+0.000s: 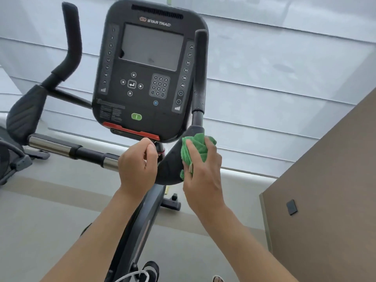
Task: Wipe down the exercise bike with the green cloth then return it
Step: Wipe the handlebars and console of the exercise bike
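Note:
The exercise bike's black console (149, 70) with a dark screen and keypad fills the upper middle. My right hand (203, 169) grips the bunched green cloth (196, 147) and presses it against the right elbow pad (172, 165) of the handlebar. My left hand (138, 165) is curled on the handlebar just under the console's red strip, at the end of the chrome bar (61, 148). What its fingers hold is hidden. The right upright grip (200, 72) rises above the cloth; the left grip (70, 37) and left pad (24, 115) are at the left.
A frosted window wall with horizontal bands lies behind the bike. A brown wall panel (325, 200) stands close on the right. Another machine's frame (12, 159) shows at the left edge. The bike's dark frame (140, 231) runs down between my forearms over grey floor.

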The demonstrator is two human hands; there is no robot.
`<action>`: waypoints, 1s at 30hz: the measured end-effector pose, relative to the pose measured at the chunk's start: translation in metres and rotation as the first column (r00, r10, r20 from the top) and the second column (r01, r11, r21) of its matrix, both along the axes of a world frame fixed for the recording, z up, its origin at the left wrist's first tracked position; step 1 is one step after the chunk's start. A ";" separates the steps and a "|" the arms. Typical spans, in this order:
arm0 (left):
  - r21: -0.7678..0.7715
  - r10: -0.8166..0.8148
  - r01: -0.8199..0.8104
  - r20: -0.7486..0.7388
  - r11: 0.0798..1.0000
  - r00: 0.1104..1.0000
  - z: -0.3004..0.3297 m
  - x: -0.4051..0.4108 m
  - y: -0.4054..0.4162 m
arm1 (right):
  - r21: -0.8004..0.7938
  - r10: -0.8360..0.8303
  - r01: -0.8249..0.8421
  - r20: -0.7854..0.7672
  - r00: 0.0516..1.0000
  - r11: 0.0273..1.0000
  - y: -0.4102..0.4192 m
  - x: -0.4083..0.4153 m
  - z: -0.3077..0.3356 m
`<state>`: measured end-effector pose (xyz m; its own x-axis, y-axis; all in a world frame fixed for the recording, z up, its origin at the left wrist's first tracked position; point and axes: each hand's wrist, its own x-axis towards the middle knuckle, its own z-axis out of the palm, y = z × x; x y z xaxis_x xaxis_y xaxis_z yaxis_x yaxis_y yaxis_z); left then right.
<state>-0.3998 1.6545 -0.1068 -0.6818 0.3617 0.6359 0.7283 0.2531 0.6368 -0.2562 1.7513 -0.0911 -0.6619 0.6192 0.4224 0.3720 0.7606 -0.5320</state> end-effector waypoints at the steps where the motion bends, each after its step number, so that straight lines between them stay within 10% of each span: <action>1: 0.043 -0.008 0.007 0.023 0.999 1.000 0.000 -0.001 -0.001 | 0.008 0.021 -0.021 0.007 1.000 1.000 -0.004 0.007 -0.003; 11: 0.043 0.023 -0.024 0.034 0.999 0.999 0.002 -0.004 -0.002 | 0.101 0.163 -0.158 -0.044 0.986 0.982 0.039 -0.005 0.054; 17: -0.043 0.054 -0.052 0.037 0.998 0.998 0.005 -0.004 -0.004 | 0.454 0.226 -0.348 0.303 0.926 0.820 0.014 -0.039 0.035; 30: -0.019 -0.091 0.100 0.266 0.995 0.960 0.038 0.004 0.019 | 0.325 0.462 -0.491 0.165 0.871 0.809 0.084 -0.001 0.058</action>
<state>-0.3961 1.6736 -0.0684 -0.7851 0.4507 0.4248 0.5571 0.2142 0.8024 -0.2577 1.8353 -0.0328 -0.8734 0.0408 0.4852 -0.0578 0.9807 -0.1866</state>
